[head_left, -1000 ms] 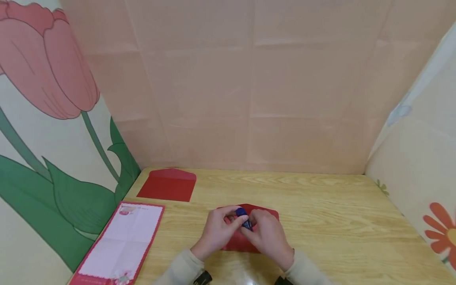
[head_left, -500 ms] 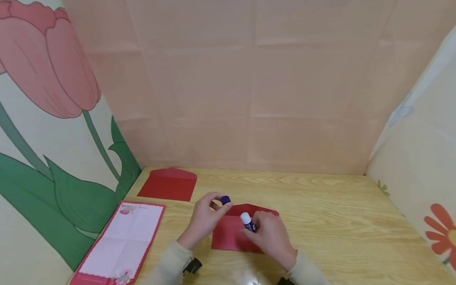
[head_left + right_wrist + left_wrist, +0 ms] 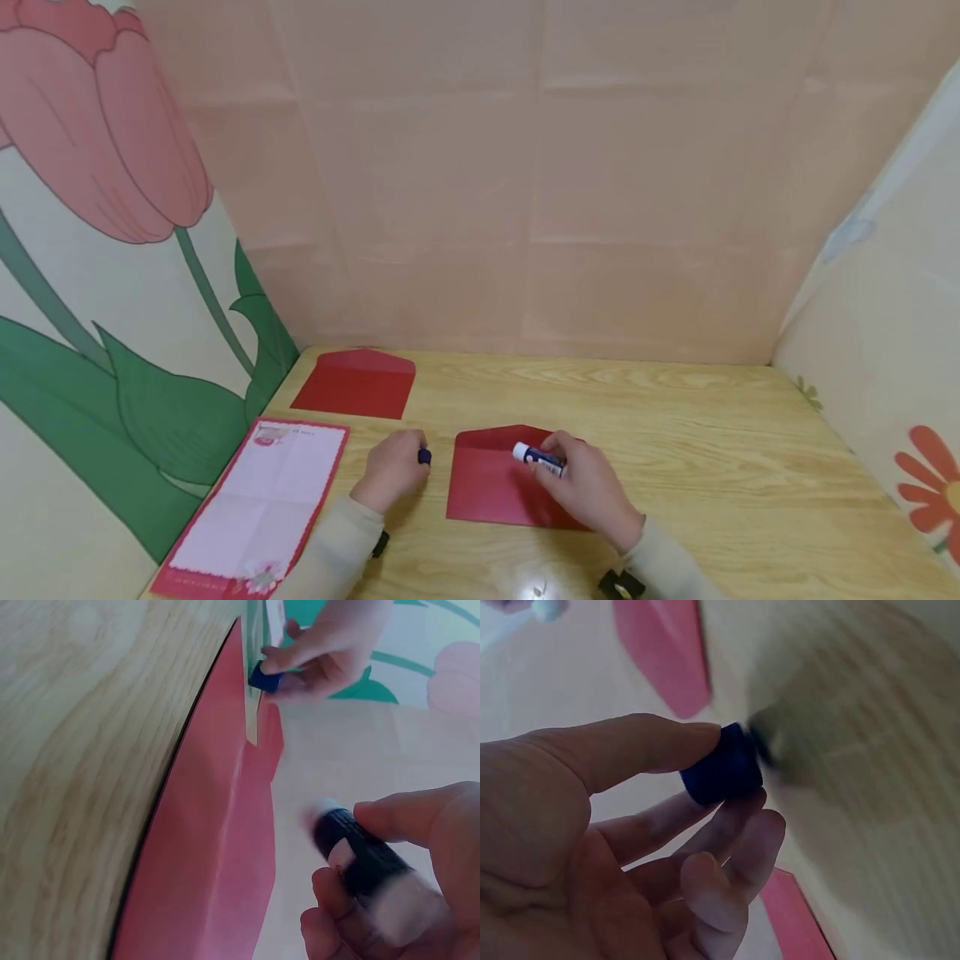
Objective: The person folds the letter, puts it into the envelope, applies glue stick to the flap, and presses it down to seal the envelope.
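Between thumb and fingers, my left hand (image 3: 393,468) pinches a dark blue cap (image 3: 724,769), close above the table left of the nearer envelope. My right hand (image 3: 588,483) holds an uncapped glue stick (image 3: 542,459), its white end pointing left. In the right wrist view the glue stick (image 3: 360,851) is blurred, gripped by thumb and curled fingers. Below it a red envelope (image 3: 487,487) lies on the table with its flap spread out at the far side. The right hand hides the envelope's right part.
A second red envelope (image 3: 352,390) lies at the table's back left, flap unfolded. A creased white letter sheet (image 3: 258,500) with a pink-red border lies along the left edge. Wall panels enclose the wooden table (image 3: 675,433) at the back and both sides.
The cap has come off the glue stick. My left hand has carried it left and down towards the table, while the right hand has tilted the glue stick flatter over the envelope.
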`<action>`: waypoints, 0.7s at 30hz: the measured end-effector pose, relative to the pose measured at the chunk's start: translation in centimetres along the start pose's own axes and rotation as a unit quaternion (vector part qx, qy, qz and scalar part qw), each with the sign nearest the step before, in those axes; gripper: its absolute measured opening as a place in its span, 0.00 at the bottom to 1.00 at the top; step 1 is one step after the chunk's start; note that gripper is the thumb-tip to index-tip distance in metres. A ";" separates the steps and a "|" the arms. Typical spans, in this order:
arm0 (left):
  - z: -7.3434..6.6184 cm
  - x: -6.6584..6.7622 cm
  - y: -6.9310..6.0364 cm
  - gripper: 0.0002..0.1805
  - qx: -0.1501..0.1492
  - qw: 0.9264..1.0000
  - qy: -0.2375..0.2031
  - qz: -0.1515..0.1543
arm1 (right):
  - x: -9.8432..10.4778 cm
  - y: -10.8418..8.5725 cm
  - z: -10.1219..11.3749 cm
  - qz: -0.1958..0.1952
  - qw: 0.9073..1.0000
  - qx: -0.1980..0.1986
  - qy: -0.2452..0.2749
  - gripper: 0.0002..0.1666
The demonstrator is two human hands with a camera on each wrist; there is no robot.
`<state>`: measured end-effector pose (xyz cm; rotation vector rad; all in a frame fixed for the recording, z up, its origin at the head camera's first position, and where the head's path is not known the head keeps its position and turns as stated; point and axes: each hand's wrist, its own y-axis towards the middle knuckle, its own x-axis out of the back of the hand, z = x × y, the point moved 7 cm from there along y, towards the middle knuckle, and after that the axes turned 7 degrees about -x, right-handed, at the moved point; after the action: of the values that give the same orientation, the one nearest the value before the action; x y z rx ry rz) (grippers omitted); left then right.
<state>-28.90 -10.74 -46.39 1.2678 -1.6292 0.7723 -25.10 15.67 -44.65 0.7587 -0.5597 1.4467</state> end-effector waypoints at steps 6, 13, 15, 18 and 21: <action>-0.1 0.0 -0.2 0.14 0.003 1.000 0.012 0.002 | 0.0 0.4 -1.0 0.000 0.999 -0.031 0.023 0.14; -4.0 -0.3 -0.5 0.26 -0.098 0.994 -0.054 0.021 | 0.6 1.2 -2.0 -0.007 0.991 -0.068 0.117 0.16; -5.2 -1.1 -0.5 0.30 -0.125 0.990 -0.046 0.049 | 0.9 1.4 -2.2 -0.014 0.988 -0.072 0.139 0.16; -6.0 -2.5 -0.5 0.37 -0.142 0.987 0.001 0.081 | 1.0 1.7 -2.2 -0.019 0.984 -0.076 0.159 0.16; -6.0 -3.8 -0.4 0.42 -0.132 0.986 0.025 0.099 | 0.8 2.0 -2.1 -0.017 0.983 -0.080 0.167 0.17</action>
<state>-26.59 -4.11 -47.49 0.9028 -1.7688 0.6752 -27.26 17.71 -45.26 0.3853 -0.3947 1.4405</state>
